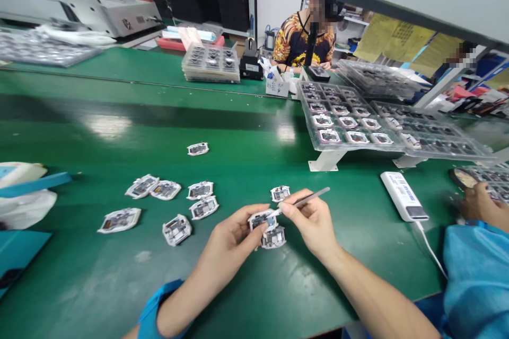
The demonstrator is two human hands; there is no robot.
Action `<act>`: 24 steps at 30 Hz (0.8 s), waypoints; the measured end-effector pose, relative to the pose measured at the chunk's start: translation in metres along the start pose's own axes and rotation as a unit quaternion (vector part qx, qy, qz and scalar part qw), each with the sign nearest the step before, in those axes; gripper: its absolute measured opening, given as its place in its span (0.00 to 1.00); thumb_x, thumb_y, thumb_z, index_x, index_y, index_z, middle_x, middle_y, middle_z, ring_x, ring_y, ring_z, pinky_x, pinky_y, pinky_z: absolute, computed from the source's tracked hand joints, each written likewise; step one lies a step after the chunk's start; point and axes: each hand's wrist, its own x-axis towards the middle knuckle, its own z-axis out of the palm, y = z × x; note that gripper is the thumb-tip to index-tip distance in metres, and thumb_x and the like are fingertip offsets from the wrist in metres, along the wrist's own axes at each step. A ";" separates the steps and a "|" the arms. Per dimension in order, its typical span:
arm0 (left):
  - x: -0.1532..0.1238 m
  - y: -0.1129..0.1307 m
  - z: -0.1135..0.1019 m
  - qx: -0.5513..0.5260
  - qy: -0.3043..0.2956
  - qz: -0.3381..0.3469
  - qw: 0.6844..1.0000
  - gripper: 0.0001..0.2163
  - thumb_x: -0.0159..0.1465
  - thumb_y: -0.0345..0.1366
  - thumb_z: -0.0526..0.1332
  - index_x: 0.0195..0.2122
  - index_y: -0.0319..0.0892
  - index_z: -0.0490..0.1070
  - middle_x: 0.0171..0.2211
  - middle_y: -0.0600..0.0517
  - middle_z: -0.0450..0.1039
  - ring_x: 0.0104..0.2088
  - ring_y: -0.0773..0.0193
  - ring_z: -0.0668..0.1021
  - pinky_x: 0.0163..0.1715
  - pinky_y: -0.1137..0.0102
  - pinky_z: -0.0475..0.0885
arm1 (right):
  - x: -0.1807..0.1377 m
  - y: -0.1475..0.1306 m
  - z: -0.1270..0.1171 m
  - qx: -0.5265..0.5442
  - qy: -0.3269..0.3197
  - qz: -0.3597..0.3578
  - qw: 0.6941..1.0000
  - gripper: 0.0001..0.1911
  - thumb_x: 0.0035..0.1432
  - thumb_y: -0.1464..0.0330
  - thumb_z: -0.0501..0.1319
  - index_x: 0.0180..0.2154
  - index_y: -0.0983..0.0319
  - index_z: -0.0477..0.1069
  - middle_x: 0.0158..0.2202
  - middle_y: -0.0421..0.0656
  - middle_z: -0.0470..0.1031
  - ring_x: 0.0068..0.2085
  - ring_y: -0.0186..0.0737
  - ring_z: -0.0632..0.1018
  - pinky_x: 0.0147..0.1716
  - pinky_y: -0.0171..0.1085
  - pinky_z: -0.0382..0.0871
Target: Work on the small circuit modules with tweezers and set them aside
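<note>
Left hand (233, 235): I have it curled, grasping a white-framed circuit module (262, 220) between thumb and fingers.
Right hand (310, 222): clenched in a pinch on a slim metal pick (306, 199), whose tip sits at the held module.
Beside the hands: a second module (273, 237) lies just under the held one; a third (280, 193) sits just past the right fingers.
Loose pieces: seven more modules (177, 230) lie scattered to the left on the green work table (119, 291).
To the right: a white power bank (403, 196) with a printed sticker I can't read, and a white cable (429, 251) running from it.
Neighbour: another person's hand (479, 204) works at the right edge, beside a blue gown (477, 280).
Containers: clear plastic trays (338, 116) on a white stand, their pockets filled with modules; a stack of trays (210, 63) sits farther back.
Writing: a small white card (277, 87) carries handwriting too small for me to read; the same goes for the yellow sheets (397, 37) on the far wall.
Far side: a seated person (306, 37) in a patterned shirt.
</note>
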 end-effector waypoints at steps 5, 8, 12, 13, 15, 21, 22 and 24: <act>0.001 -0.002 -0.001 0.011 -0.003 0.010 1.000 0.15 0.52 0.39 0.69 0.40 0.42 0.75 0.22 0.55 0.74 0.21 0.64 0.72 0.24 0.71 0.69 | -0.001 0.000 -0.001 -0.024 -0.006 -0.023 0.999 0.09 0.49 0.63 0.70 0.27 0.61 0.74 0.25 0.39 0.75 0.28 0.37 0.75 0.29 0.35 0.70; 0.002 -0.005 -0.001 0.022 -0.001 0.016 1.000 0.15 0.52 0.39 0.68 0.41 0.42 0.75 0.26 0.53 0.76 0.22 0.65 0.72 0.24 0.71 0.69 | -0.003 0.002 -0.003 -0.032 -0.021 -0.036 0.999 0.07 0.51 0.64 0.69 0.28 0.60 0.74 0.27 0.40 0.77 0.29 0.37 0.77 0.31 0.36 0.71; 0.001 -0.005 -0.001 0.024 0.008 0.008 1.000 0.16 0.52 0.39 0.68 0.41 0.41 0.76 0.29 0.51 0.77 0.24 0.64 0.73 0.25 0.71 0.70 | -0.003 0.004 -0.004 -0.045 -0.032 -0.047 0.997 0.05 0.53 0.66 0.68 0.29 0.60 0.74 0.27 0.40 0.77 0.30 0.37 0.77 0.32 0.36 0.70; 0.001 -0.004 -0.001 0.024 0.010 0.006 1.000 0.16 0.52 0.39 0.68 0.41 0.41 0.76 0.27 0.52 0.77 0.23 0.64 0.73 0.25 0.71 0.70 | -0.003 0.004 -0.004 -0.049 -0.031 -0.049 0.997 0.05 0.53 0.66 0.68 0.29 0.60 0.74 0.27 0.40 0.77 0.30 0.37 0.77 0.32 0.36 0.70; 0.001 -0.002 -0.001 0.024 0.010 0.003 1.000 0.16 0.52 0.40 0.69 0.41 0.41 0.76 0.24 0.53 0.75 0.23 0.64 0.72 0.24 0.71 0.70 | -0.003 0.004 -0.004 -0.051 -0.027 -0.048 0.997 0.05 0.53 0.66 0.68 0.29 0.60 0.74 0.27 0.40 0.77 0.29 0.37 0.77 0.31 0.36 0.70; 0.001 0.000 0.001 0.022 0.030 0.005 0.999 0.14 0.55 0.42 0.67 0.40 0.42 0.77 0.24 0.55 0.74 0.21 0.67 0.70 0.22 0.73 0.67 | -0.005 0.004 -0.001 -0.044 -0.013 -0.036 0.998 0.05 0.52 0.67 0.68 0.28 0.60 0.74 0.27 0.39 0.76 0.29 0.37 0.76 0.31 0.36 0.69; 0.002 -0.002 0.002 0.020 0.033 0.005 0.999 0.14 0.55 0.43 0.67 0.39 0.41 0.77 0.25 0.54 0.74 0.21 0.67 0.69 0.22 0.73 0.67 | -0.005 0.005 0.000 -0.043 -0.012 -0.036 0.998 0.05 0.52 0.67 0.67 0.28 0.60 0.74 0.27 0.39 0.76 0.30 0.37 0.76 0.31 0.36 0.69; 0.002 -0.005 0.003 0.014 0.037 0.000 0.999 0.14 0.55 0.45 0.67 0.39 0.41 0.76 0.26 0.54 0.73 0.22 0.68 0.69 0.21 0.74 0.65 | -0.007 0.005 0.001 -0.044 -0.011 -0.038 0.998 0.04 0.53 0.67 0.67 0.28 0.60 0.74 0.27 0.39 0.76 0.30 0.37 0.77 0.32 0.36 0.70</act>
